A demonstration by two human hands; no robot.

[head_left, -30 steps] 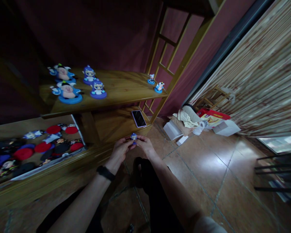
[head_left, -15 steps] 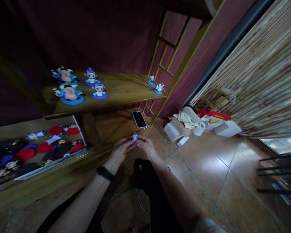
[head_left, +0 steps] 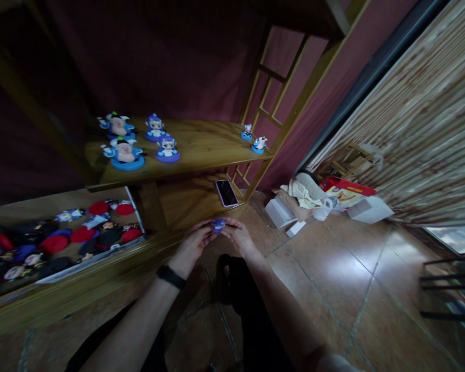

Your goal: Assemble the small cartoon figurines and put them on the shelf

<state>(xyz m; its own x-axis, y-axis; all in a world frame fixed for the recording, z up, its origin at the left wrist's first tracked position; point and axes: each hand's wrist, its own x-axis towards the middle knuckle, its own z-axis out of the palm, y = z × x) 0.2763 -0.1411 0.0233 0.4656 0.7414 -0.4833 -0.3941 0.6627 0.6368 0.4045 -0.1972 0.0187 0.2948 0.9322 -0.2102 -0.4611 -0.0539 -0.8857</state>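
Observation:
My left hand (head_left: 194, 244) and my right hand (head_left: 238, 237) meet in front of me, both pinched on a small blue figurine (head_left: 218, 225) held between the fingertips, just above the front edge of the low wooden shelf (head_left: 186, 206). A black band sits on my left wrist. On the upper shelf (head_left: 201, 150) stand larger blue-based figurines (head_left: 124, 154) at the left and two small figurines (head_left: 258, 145) near the right corner.
A phone (head_left: 227, 192) lies on the low shelf beyond my hands. A flat box of red, black and blue figurine parts (head_left: 62, 240) sits at the left. White boxes, cloth and a red carton (head_left: 325, 199) are piled on the tiled floor to the right.
The figurine between my fingertips has turned from upright to lying lower and flatter. My hands stay together; the view has shifted slightly.

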